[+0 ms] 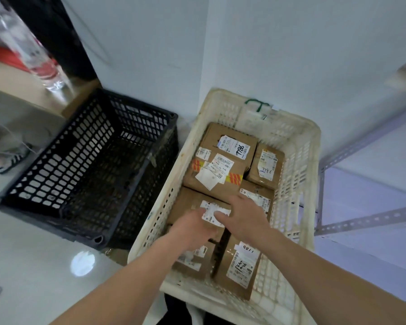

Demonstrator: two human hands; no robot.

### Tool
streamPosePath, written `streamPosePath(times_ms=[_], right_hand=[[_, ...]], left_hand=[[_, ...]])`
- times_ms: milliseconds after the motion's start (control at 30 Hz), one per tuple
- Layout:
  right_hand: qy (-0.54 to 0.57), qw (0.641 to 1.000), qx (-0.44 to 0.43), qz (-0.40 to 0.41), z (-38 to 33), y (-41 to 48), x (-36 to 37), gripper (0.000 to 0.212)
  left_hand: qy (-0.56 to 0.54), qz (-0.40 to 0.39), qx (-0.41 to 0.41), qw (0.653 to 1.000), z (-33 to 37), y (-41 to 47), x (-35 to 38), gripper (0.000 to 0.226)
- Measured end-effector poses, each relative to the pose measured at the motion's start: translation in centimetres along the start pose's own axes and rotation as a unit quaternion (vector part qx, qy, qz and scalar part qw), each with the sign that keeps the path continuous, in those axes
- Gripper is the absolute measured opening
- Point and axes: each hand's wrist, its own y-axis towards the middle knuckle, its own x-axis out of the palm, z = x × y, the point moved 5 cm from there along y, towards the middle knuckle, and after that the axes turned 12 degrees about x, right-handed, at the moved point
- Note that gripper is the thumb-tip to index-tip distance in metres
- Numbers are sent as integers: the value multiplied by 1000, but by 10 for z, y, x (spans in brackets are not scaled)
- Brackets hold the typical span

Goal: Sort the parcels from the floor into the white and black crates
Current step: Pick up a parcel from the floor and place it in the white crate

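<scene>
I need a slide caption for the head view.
Left hand and right hand touch a labelled cardboard parcel in the white crate; the black crate beside it looks empty.

White crate (pixel 299 160) (right, by the wall) holds brown cardboard parcels (pixel 220 165) with white labels, packed flat side by side. Black crate (pixel 45 174), lattice-walled, stands just left of it.

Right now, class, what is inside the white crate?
Labelled cardboard parcels, packed side by side; left hand and right hand touch one. Anything beneath them in the white crate is covered.
</scene>
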Motion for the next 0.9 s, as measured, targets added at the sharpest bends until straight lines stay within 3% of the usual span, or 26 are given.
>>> streamPosePath(times_ms=[200, 433, 567, 700, 900], right_hand=[[51, 997, -50, 40, -31, -16, -13, 70], [87, 986, -139, 44, -63, -34, -16, 72], [141, 969, -202, 23, -85, -55, -17, 57], [158, 949, -274, -7, -109, -77, -5, 82], [175, 918, -345, -83, -152, -134, 29, 97]], left_hand=[[-11, 90, 44, 995, -3, -22, -29, 69], [-69, 225, 29, 972, -10, -67, -47, 74], [-101, 307, 1, 946, -19, -102, -48, 72], [-129, 386, -18, 913, -31, -145, -44, 77], [-157, 507, -69, 845, -71, -231, -24, 73]])
